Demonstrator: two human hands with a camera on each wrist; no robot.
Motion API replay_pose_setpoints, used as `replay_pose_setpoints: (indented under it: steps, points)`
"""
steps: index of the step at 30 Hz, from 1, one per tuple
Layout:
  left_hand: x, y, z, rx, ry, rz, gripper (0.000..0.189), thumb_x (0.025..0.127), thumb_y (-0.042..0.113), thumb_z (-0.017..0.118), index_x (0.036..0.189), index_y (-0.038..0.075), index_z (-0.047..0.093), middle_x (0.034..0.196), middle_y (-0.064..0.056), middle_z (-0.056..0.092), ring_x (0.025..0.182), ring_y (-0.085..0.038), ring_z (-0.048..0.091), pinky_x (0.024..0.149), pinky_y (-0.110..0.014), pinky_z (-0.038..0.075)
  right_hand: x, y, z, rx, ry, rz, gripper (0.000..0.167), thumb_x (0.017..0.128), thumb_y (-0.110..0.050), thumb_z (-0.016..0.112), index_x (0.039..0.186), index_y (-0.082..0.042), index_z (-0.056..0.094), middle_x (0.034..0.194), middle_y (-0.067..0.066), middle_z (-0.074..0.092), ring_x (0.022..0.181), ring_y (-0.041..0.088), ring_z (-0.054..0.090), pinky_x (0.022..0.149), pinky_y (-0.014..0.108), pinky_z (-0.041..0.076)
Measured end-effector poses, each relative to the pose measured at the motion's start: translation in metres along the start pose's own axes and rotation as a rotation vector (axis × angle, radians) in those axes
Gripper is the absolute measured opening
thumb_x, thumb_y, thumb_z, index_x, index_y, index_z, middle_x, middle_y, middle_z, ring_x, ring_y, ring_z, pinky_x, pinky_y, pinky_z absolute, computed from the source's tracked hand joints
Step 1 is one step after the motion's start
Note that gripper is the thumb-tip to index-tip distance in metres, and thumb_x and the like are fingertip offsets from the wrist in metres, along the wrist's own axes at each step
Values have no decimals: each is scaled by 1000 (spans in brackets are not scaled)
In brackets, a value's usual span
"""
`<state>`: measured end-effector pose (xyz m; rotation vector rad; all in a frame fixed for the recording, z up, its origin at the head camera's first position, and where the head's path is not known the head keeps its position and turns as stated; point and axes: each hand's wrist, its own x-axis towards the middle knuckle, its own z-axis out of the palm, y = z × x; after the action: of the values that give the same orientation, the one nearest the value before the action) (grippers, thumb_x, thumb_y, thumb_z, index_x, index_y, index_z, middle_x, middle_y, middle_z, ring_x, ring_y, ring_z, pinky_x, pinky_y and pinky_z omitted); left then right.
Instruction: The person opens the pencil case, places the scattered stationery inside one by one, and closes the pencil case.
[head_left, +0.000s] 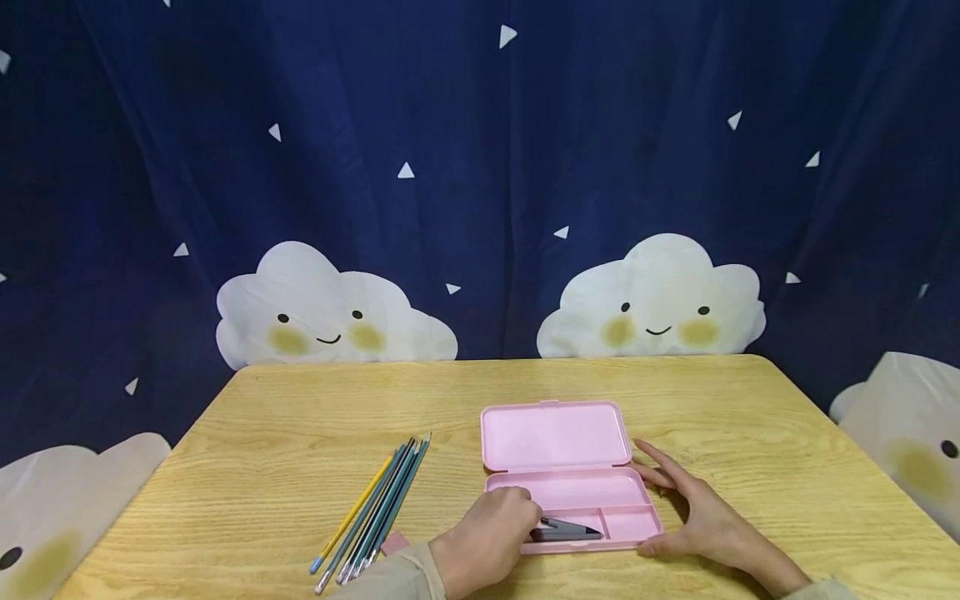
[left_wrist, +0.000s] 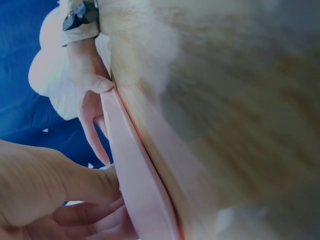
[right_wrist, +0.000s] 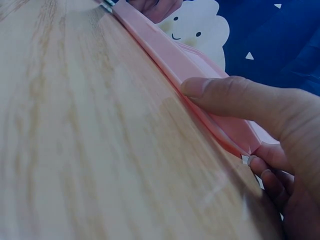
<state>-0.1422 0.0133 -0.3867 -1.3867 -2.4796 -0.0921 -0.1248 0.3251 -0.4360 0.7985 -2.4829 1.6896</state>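
A pink pencil case [head_left: 551,479] lies on the table with its lid [head_left: 555,436] folded back, showing a long compartment and smaller ones in front. My left hand [head_left: 489,533] reaches over the case's left end with curled fingers. From under those fingers a slim grey pen [head_left: 572,526] slants out, its dark tip toward the right. Another grey pen [head_left: 562,536] lies below it in the front compartment. The left fingertips are hidden in the head view. My right hand [head_left: 701,521] holds the case's right end, the thumb [right_wrist: 215,95] on the front wall and fingers around the far side.
Left of the case lies a bundle of several teal pencils [head_left: 386,500] with a yellow pencil [head_left: 352,510] alongside. A pink eraser [head_left: 394,543] sits between the pencils and my left sleeve [head_left: 401,575]. Behind the wooden table [head_left: 360,392] hangs a dark blue curtain [head_left: 480,167] with clouds.
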Motion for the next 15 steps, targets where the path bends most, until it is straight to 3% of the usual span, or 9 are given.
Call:
replay_pose_setpoints:
  steps: [5, 15]
  points:
    - [0, 0, 0, -28, -10, -18, 18, 73, 1, 72, 68, 15, 63, 65, 6, 55, 62, -4, 51, 59, -21, 44, 0, -1, 1, -7, 1, 1, 112, 65, -2, 87, 152, -1, 16, 136, 34, 45, 128, 0, 44, 97, 8, 32]
    - [1, -5, -7, -71, -28, -79, 17, 83, 19, 74, 69, 14, 66, 63, 5, 53, 62, -5, 50, 56, -18, 43, 1, -1, 1, -15, -3, 3, 111, 66, -3, 87, 152, -1, 17, 136, 33, 46, 128, 0, 44, 97, 8, 33]
